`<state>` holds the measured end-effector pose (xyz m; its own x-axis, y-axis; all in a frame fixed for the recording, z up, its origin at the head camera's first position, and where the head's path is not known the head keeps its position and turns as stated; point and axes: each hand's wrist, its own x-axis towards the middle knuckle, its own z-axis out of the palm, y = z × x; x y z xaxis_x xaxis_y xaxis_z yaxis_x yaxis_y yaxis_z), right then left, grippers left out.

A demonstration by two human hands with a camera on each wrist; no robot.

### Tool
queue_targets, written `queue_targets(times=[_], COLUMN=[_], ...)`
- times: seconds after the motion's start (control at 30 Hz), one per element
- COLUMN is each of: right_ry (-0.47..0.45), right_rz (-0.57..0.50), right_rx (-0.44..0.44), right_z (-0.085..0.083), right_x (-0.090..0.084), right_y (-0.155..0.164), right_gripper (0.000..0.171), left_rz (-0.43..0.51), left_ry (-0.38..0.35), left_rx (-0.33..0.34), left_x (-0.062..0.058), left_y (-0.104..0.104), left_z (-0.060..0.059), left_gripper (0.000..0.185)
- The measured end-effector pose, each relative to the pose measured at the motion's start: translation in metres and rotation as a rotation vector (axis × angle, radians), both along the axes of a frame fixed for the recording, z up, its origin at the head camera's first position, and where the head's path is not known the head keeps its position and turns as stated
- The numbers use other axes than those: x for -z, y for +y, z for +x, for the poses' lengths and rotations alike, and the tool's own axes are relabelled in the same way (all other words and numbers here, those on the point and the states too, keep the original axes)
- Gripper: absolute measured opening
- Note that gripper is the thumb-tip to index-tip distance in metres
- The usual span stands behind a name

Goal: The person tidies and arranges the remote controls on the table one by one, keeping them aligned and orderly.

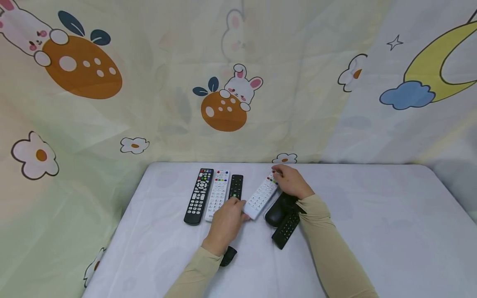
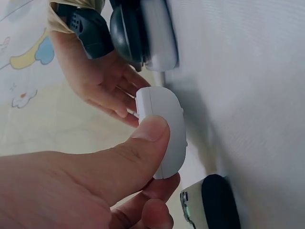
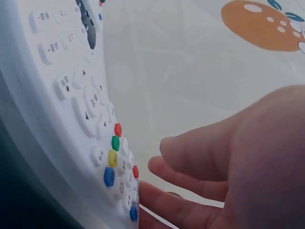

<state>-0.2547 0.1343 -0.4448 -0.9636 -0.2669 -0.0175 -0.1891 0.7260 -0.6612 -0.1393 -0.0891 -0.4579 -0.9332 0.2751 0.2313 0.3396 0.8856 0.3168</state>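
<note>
White remote: a white remote (image 1: 262,195) lies slanted on the table (image 1: 372,223), just right of a row of 3 remotes, its near end to the left and its far end to the right.
Left hand: the left hand (image 1: 226,223) grips the near end of the white remote (image 2: 164,138); the left wrist view shows the thumb pressed on its edge and the other fingers (image 2: 152,210) curled under it.
Right hand: the right hand (image 1: 291,181) holds the far end of the white remote (image 3: 90,114), by its coloured buttons; the fingers (image 3: 181,210) are bent loosely and touch that end.
Row of 3: a black remote (image 1: 199,195), a second white remote (image 1: 218,193) and a slim black remote (image 1: 236,186) lie side by side at the left.
Under the right forearm: 2 dark remotes (image 1: 283,217) lie overlapping, near and right of the white remote.
Backdrop: a cartoon rabbit cloth (image 1: 223,99) hangs behind the table.
</note>
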Motion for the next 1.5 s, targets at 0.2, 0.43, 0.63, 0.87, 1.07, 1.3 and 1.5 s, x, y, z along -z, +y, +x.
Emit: queue_targets(times=[0.2,0.43,0.63,0.87,1.07,1.3,1.5], right_ry=[0.018,0.055,0.097,0.09,0.089,0.09,0.092], right_rz=[-0.019,-0.04,-0.049,-0.038,-0.014,0.023,0.072], right_rx=[0.002,-0.026,-0.069,-0.07,-0.075,-0.092,-0.114], right_z=[0.002,0.003,0.003,0.003,0.003,0.002,-0.002], right_x=[0.0,0.0,0.001,0.001,0.003,0.0,-0.004], right_y=[-0.005,-0.011,-0.015,-0.02,-0.022,-0.025,-0.03], right_gripper=[0.039,0.038,0.036,0.038,0.039,0.039,0.038], left_rz=[-0.004,-0.029,-0.063,-0.084,-0.101,-0.109,-0.1], left_ry=[-0.021,-0.026,0.015,0.016,0.003,0.013,0.008], left_rx=[-0.017,-0.027,-0.026,-0.038,-0.037,-0.03,-0.047], left_x=[-0.002,-0.005,-0.005,-0.008,-0.01,-0.012,-0.012], left_y=[-0.001,-0.001,-0.002,-0.001,0.0,0.002,0.002], left_z=[0.001,0.004,0.006,0.007,0.01,0.012,0.014], left_gripper=[0.041,0.039,0.04,0.041,0.039,0.037,0.037])
